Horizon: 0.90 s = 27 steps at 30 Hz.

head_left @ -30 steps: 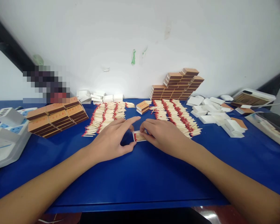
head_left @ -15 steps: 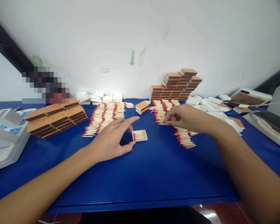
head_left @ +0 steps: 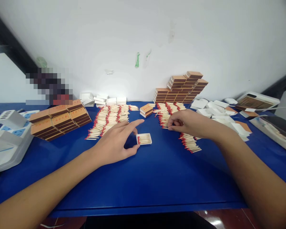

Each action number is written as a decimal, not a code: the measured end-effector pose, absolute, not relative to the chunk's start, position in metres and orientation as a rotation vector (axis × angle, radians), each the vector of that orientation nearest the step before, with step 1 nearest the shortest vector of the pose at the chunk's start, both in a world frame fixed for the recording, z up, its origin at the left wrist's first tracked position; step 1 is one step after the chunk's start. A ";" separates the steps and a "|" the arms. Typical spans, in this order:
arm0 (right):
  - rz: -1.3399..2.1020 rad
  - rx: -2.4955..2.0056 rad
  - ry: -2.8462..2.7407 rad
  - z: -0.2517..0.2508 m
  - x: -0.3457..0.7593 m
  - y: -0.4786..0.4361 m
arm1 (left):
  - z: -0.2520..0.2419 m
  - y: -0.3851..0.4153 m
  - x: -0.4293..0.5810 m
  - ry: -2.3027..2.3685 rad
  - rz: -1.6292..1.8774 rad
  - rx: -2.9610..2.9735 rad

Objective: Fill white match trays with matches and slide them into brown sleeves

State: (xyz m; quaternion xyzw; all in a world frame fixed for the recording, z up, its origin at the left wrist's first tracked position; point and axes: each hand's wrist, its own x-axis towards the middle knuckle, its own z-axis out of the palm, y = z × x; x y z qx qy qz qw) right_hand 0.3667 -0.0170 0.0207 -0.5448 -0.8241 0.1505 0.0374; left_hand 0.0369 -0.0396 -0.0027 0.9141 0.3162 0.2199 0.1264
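Observation:
A small white matchbox tray (head_left: 149, 143) lies on the blue tabletop, with a row of red-headed matches (head_left: 144, 139) inside. My left hand (head_left: 116, 143) grips its left end between thumb and a curled finger, while the index finger stretches out above. To the right, my right hand (head_left: 183, 122) pinches at the near edge of the right match pile (head_left: 165, 114), its fingertips on a match (head_left: 165, 128). Part of that pile is hidden behind the hand. Behind the tray sits a closed orange matchbox (head_left: 146, 110).
A larger match pile (head_left: 107, 119) spreads behind my left hand. Stacked matchboxes stand at left (head_left: 60, 121) and against the wall (head_left: 181, 89). White trays (head_left: 216, 109) lie heaped at right, more trays (head_left: 112, 101) at the back. A power strip (head_left: 11, 140) is far left, a pouch (head_left: 274, 130) far right.
The whole view has shifted slightly to the right. My right hand's fingertips stay pinched at the match pile's edge with only a small movement. The left hand keeps its hold on the tray.

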 end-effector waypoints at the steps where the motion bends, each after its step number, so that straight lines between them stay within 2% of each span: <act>1: 0.465 -1.679 -2.526 0.021 0.366 -0.017 | -0.003 -0.040 0.037 0.919 0.640 2.662; 8: 0.512 -1.724 -2.516 0.021 0.361 -0.021 | -0.004 -0.039 0.037 0.913 0.652 2.664; 19: 0.498 -1.316 -2.508 0.028 0.303 -0.052 | -0.003 -0.042 0.039 0.926 0.638 2.672; 27: 0.361 -1.255 -2.574 0.018 0.285 -0.062 | -0.003 -0.042 0.039 0.911 0.655 2.672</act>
